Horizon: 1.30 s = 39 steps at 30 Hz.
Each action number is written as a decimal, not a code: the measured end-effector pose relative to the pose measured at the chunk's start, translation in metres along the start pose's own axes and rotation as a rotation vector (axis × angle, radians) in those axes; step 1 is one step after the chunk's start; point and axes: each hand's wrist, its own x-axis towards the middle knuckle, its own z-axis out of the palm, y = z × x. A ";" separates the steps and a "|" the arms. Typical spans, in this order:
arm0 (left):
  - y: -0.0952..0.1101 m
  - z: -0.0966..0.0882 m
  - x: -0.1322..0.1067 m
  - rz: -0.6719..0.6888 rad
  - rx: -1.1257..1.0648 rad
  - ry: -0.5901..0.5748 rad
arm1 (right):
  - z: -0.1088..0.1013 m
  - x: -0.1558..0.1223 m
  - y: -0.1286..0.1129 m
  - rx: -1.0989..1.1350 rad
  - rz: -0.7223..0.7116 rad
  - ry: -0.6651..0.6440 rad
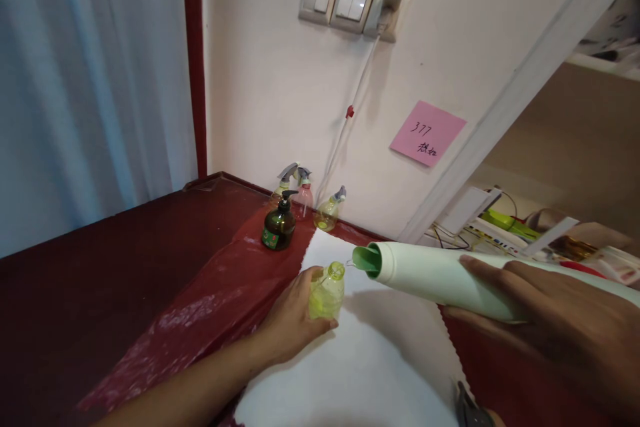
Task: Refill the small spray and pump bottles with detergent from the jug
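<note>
My left hand (pixel 295 313) is wrapped around a small see-through yellow-green bottle (pixel 326 297), upright with its mouth uncapped. Some liquid shows inside it. From the right, my right hand (pixel 545 320) grips a long pale green flask (pixel 425 270), which is tipped so its green spout (pixel 367 259) faces the bottle's mouth. A thin clear stream runs between spout and bottle. Below the flask, at the bottom edge, part of a dark grey spray head (pixel 470 407) shows, cut off by the frame.
A dark green pump bottle (pixel 279 227) stands near the wall. Behind and beside it are a pink spray bottle (pixel 303 200), a yellow one (pixel 327 213) and another pale one (pixel 280 192). White paper (pixel 375 360) covers part of the dark red table (pixel 125 247). A cord (pixel 357 90) hangs from the socket.
</note>
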 end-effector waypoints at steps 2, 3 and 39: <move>0.000 0.000 0.000 -0.003 0.005 0.002 | -0.002 0.004 0.001 -0.050 -0.154 0.010; 0.001 -0.001 0.000 -0.002 0.006 0.004 | -0.003 0.006 0.001 -0.065 -0.188 0.018; -0.001 0.000 -0.001 0.019 -0.002 0.006 | 0.001 -0.002 -0.002 -0.052 -0.123 -0.017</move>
